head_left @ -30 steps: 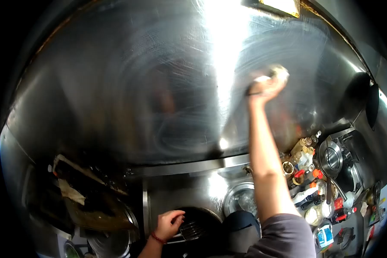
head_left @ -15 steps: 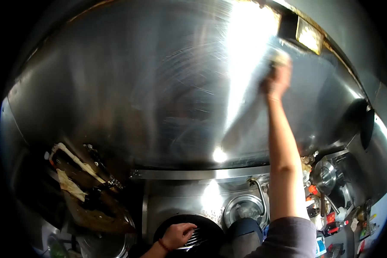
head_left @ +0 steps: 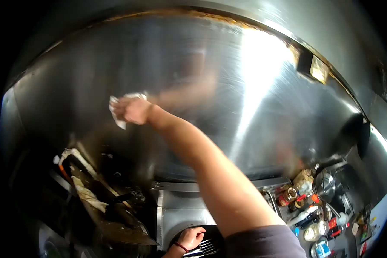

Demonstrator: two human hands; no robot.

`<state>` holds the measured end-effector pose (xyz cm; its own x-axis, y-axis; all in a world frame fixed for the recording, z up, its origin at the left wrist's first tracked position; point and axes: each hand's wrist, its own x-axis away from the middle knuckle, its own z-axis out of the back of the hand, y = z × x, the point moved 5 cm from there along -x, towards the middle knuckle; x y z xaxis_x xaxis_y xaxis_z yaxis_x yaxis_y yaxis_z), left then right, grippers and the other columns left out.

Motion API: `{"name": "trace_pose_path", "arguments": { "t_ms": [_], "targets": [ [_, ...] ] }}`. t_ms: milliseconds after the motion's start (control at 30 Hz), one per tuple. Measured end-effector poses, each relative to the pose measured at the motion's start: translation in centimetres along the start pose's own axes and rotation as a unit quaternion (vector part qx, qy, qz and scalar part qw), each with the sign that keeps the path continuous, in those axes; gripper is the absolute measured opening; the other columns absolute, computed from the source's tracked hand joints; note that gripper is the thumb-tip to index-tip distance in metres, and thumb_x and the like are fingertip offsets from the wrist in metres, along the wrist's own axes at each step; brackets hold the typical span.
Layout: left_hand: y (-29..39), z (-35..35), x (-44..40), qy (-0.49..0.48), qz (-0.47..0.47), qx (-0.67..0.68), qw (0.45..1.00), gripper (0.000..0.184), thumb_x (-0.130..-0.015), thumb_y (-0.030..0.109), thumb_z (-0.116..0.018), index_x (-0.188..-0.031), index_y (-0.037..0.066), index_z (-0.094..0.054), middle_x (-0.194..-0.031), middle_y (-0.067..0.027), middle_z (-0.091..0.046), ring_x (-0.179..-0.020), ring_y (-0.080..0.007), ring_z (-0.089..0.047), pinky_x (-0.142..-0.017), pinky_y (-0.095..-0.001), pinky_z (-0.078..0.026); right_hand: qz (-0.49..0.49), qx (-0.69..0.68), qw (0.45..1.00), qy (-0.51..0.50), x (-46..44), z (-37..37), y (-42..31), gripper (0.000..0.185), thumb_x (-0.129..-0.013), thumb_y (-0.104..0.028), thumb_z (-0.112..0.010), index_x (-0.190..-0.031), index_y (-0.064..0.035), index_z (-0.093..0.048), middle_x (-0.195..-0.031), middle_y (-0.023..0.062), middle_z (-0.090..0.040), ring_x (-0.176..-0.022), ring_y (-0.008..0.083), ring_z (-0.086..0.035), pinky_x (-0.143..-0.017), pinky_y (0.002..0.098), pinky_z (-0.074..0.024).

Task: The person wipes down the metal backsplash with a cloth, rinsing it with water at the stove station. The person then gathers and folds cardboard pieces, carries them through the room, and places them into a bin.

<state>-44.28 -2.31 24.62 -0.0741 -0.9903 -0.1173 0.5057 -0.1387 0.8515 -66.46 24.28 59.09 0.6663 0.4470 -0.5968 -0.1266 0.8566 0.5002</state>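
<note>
A whitish cloth (head_left: pixel 118 115) is pressed by my right hand (head_left: pixel 134 110) against the left part of a large steel wall panel (head_left: pixel 193 142). Its fingers are bent over the cloth. Low in the view, my left hand (head_left: pixel 191 238), with a red bracelet at the wrist, hovers over a dark round pan (head_left: pixel 215 232). The fingers of that hand are curled, and whether anything is between them is hidden. Slotted metal tines (head_left: pixel 208 247) show beside it in the pan.
Bottles and jars (head_left: pixel 287 196) crowd the lower right, near a metal bowl (head_left: pixel 325 185). At the lower left is a greasy dark tray (head_left: pixel 112 228) with a pale cloth (head_left: pixel 88 195) on it. A small lit box (head_left: pixel 318 69) hangs at the upper right.
My right hand has swept from the upper right of the panel to its left part with the cloth. The view has shifted, and my left hand remains over the pan.
</note>
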Motion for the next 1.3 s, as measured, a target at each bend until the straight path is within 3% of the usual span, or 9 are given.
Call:
{"name": "trace_pose_path", "arguments": {
  "t_ms": [67,167,333,667,767,800,900,1000,1300],
  "targets": [
    [-1.5,1.1,1.1,0.028,0.031,0.022,0.999,0.017,-0.08,0.014,-0.058,-0.093,0.007,-0.065,-0.078,-0.0162,-0.066,-0.074,-0.0314,-0.064,-0.068,-0.0372,-0.052,0.055,0.154,0.975,-0.153,1.6,2.6,-2.9,0.037,-0.088,-0.017,-0.043,-0.122,-0.0047,-0.05,-0.13,0.0081,-0.05,-0.124,0.0191,-0.043,-0.104,0.03,-0.0356],
    [-1.0,3.0,3.2,0.01,-0.012,0.084,0.996,0.018,-0.08,0.01,-0.059,-0.096,0.003,-0.064,-0.077,-0.0137,-0.066,-0.072,-0.0234,-0.066,-0.066,-0.0295,-0.051,-0.298,0.053,0.95,0.08,13.0,17.4,5.1,0.037,-0.087,-0.012,-0.041,-0.122,-0.0034,-0.051,-0.129,0.0085,-0.05,-0.121,0.0202,-0.045,-0.102,0.0316,-0.035],
    [3.7,6.1,3.6,-0.02,-0.058,0.098,0.993,0.019,-0.084,0.012,-0.057,-0.101,0.004,-0.061,-0.077,-0.0145,-0.065,-0.07,-0.0288,-0.064,-0.062,-0.0351,-0.049,-0.566,0.429,0.644,0.283,25.6,31.2,8.6,0.037,-0.087,-0.011,-0.041,-0.122,-0.0024,-0.049,-0.126,0.0109,-0.051,-0.117,0.0224,-0.047,-0.1,0.0333,-0.0365],
    [2.7,5.9,4.1,0.046,-0.074,0.116,0.989,0.011,-0.08,0.009,-0.055,-0.091,0.007,-0.056,-0.078,-0.012,-0.062,-0.073,-0.0321,-0.061,-0.062,-0.0409,-0.049,-0.053,0.335,0.939,0.048,-9.6,-0.9,-2.1,0.038,-0.087,-0.01,-0.043,-0.123,-0.0006,-0.047,-0.121,0.0157,-0.054,-0.109,0.0267,-0.053,-0.096,0.0368,-0.0395],
    [2.9,5.8,4.7,0.031,-0.028,0.087,0.995,0.013,-0.08,0.008,-0.056,-0.092,0.004,-0.059,-0.083,-0.0141,-0.064,-0.074,-0.0319,-0.062,-0.062,-0.0393,-0.05,-0.007,0.123,0.992,0.0,-2.7,-7.0,-8.4,0.035,-0.09,-0.013,-0.044,-0.122,-0.0001,-0.047,-0.122,0.0155,-0.053,-0.112,0.0237,-0.05,-0.097,0.0344,-0.0375],
    [3.1,5.8,5.0,0.044,-0.047,0.098,0.993,0.014,-0.081,0.008,-0.055,-0.093,0.003,-0.06,-0.085,-0.0145,-0.064,-0.075,-0.0325,-0.062,-0.063,-0.0394,-0.05,-0.047,0.034,0.978,-0.2,-0.5,-7.3,-11.3,0.038,-0.092,-0.018,-0.042,-0.126,-0.0027,-0.047,-0.122,0.0132,-0.054,-0.111,0.0226,-0.053,-0.095,0.0329,-0.0403],
    [3.6,5.1,5.6,0.029,-0.064,0.077,0.995,0.014,-0.081,0.008,-0.055,-0.093,0.003,-0.059,-0.086,-0.0148,-0.064,-0.075,-0.0327,-0.062,-0.063,-0.0394,-0.05,0.001,-0.345,0.928,-0.142,18.5,-16.0,-13.0,0.045,-0.097,-0.029,-0.032,-0.135,-0.0062,-0.04,-0.131,0.0101,-0.05,-0.118,0.0174,-0.05,-0.098,0.027,-0.0409],
    [4.0,4.2,6.3,-0.001,-0.066,0.067,0.996,0.013,-0.081,0.01,-0.055,-0.094,0.005,-0.057,-0.081,-0.0129,-0.063,-0.072,-0.0313,-0.062,-0.062,-0.0403,-0.049,-0.042,-0.104,0.864,-0.491,27.8,-9.4,-15.0,0.049,-0.098,-0.033,-0.029,-0.136,-0.0037,-0.035,-0.138,0.0116,-0.04,-0.126,0.0183,-0.039,-0.11,0.0309,-0.0271],
    [3.4,5.0,5.5,-0.025,-0.079,0.113,0.99,0.015,-0.081,0.009,-0.057,-0.095,0.004,-0.06,-0.077,-0.0138,-0.063,-0.069,-0.0288,-0.062,-0.062,-0.0372,-0.051,-0.171,0.351,0.919,-0.049,11.2,8.2,-1.5,0.037,-0.094,-0.022,-0.039,-0.125,-0.0043,-0.047,-0.124,0.0082,-0.051,-0.112,0.015,-0.049,-0.101,0.0276,-0.036]
  ]
}}
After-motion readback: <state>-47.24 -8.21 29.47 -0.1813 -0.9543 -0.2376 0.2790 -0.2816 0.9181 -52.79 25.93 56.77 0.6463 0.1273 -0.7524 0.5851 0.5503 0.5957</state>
